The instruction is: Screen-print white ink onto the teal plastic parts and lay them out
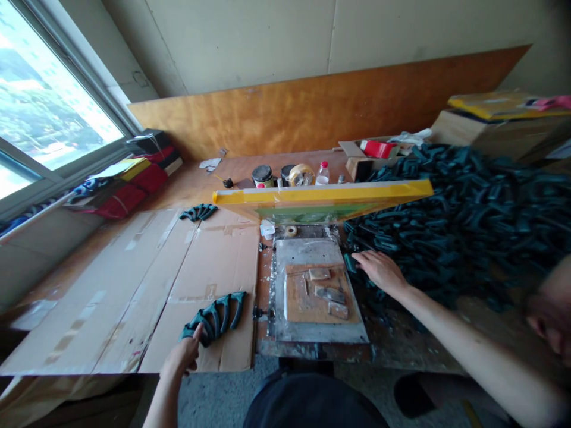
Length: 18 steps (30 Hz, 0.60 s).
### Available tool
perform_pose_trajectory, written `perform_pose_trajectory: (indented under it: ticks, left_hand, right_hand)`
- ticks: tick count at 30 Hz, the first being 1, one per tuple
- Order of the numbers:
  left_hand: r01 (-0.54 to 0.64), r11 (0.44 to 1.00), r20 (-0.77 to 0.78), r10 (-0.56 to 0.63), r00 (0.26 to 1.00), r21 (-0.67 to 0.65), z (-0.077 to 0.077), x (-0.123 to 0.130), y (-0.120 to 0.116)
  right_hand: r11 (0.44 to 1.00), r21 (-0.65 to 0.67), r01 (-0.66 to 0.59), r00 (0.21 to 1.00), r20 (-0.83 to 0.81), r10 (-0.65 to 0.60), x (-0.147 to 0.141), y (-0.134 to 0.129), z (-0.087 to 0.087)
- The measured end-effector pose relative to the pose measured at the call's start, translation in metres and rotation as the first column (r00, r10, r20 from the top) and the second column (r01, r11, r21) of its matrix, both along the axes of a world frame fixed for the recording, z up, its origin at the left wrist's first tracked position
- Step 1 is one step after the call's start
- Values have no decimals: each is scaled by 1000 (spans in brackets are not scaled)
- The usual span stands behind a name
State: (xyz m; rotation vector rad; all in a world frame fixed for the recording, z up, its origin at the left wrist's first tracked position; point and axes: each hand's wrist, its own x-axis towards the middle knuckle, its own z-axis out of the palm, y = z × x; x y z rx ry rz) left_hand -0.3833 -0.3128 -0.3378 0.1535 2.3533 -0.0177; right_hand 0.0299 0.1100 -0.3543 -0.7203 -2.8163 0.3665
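Note:
My left hand [190,355] is at the near end of a row of dark green curved plastic handles [216,315] lying on flattened cardboard. Its index finger stretches out against the nearest handle, while the other fingers curl loosely below. Over to the right, my right hand [379,270] has its fingertips closed on a dark green plastic piece [350,263] at the edge of a big heap of similar handles [414,220]. Between the hands sits a metal plate [281,285] carrying a brown board [297,309] with several small blocks. A yellow-edged screen frame [321,193] is tilted up behind it.
Cardboard [111,285] covers the left of the bench, with another small group of handles [198,212] farther back. Tins [262,175], a tape roll [301,175] and a red-capped bottle [322,173] stand behind the frame. Boxes [495,125] rise behind the heap. Another person [551,315] is partly visible at right.

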Motion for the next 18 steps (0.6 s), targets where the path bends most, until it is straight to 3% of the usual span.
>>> perform_pose_trajectory:
  ticks: [2, 3, 5, 6, 8, 9, 10, 11, 12, 14, 16, 18]
  left_hand:
    - [-6, 998, 32, 3, 999, 67, 21, -4, 31]
    - [-6, 983, 18, 3, 1000, 181, 34, -3, 53]
    - [22, 910, -32, -9, 999, 414, 66, 5, 105]
    - [38, 844, -62, -6, 998, 535, 84, 13, 134]
    - [13, 485, -29, 25, 999, 875, 123, 31, 191]
    - [-18, 304, 11, 25, 1000, 952, 141, 42, 215]
    - [-53, 173, 52, 10, 999, 983, 158, 51, 236]
    - [-72, 94, 72, 3, 997, 993, 172, 60, 251]
    - [-83, 49, 83, -2, 997, 995, 183, 67, 261]
    - [-77, 35, 77, -3, 997, 996, 194, 77, 264]
    - [-78, 66, 79, -9, 997, 995, 193, 84, 248]
    - [-120, 151, 126, -28, 992, 981, 180, 90, 219]
  right_hand:
    - [999, -46, -20, 998, -54, 18, -17, -31, 4]
    - [996, -67, -65, 995, -85, 60, -27, -47, 5]
    - [985, -81, -150, 982, -131, 139, -45, -73, 4]
    - [983, -73, -169, 977, -140, 158, -53, -82, 2]
    - [983, -42, -179, 976, -136, 172, -66, -94, 0]
    - [983, -26, -180, 976, -129, 175, -71, -97, -1]
    - [984, -11, -179, 977, -123, 176, -75, -99, -1]
    - [984, 2, -178, 977, -115, 177, -78, -100, -1]
    - [984, 10, -177, 979, -104, 178, -79, -100, 0]
    - [985, 11, -172, 982, -77, 173, -75, -100, 1]
    - [990, 12, -142, 988, -58, 142, -63, -94, 2]
    - [998, 30, -54, 996, -70, 56, -46, -80, 5]
